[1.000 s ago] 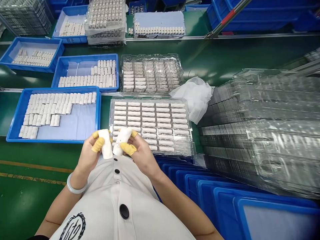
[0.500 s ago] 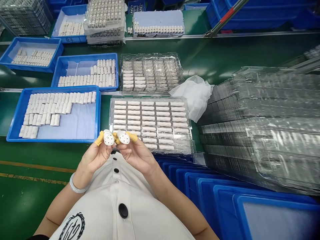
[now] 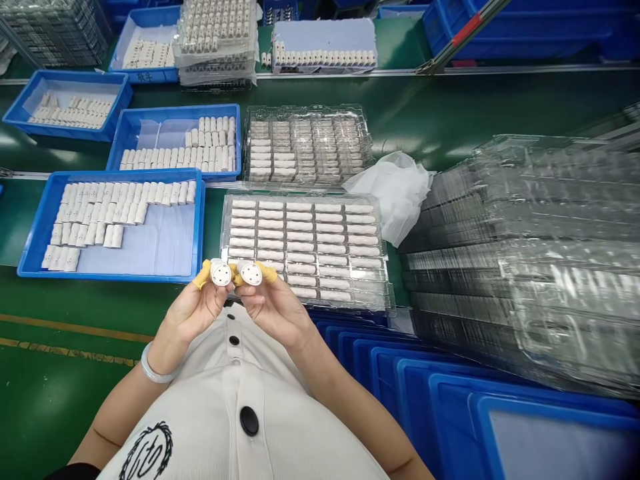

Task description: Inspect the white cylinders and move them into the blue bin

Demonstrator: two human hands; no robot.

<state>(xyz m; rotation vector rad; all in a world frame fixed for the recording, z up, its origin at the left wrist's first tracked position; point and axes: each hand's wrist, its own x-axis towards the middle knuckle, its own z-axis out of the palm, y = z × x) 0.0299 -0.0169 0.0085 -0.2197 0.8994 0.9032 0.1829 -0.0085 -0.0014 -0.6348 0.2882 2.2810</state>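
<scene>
My left hand (image 3: 197,308) pinches a white cylindrical part (image 3: 221,273), its round end with small dark holes facing me. A similar white cylindrical part (image 3: 251,273) is gripped in my right hand (image 3: 270,308), close beside the first. Yellow finger covers sit on fingertips of both hands. Just beyond my hands lies a clear plastic tray (image 3: 367,283) filled with rows of white cylinders; its near left corner is hidden behind my hands. To the left, a blue bin (image 3: 150,257) holds more white cylinders standing in rows.
Behind are another blue bin (image 3: 173,110) of cylinders and a second clear tray (image 3: 345,177). A crumpled white plastic sheet (image 3: 393,193) lies right of the trays. Tall stacks of clear trays (image 3: 550,267) and nested blue bins (image 3: 450,393) take up the right side.
The whole view has shifted slightly to the right. Both hands keep hold of their white parts, whose ends are turned a little.
</scene>
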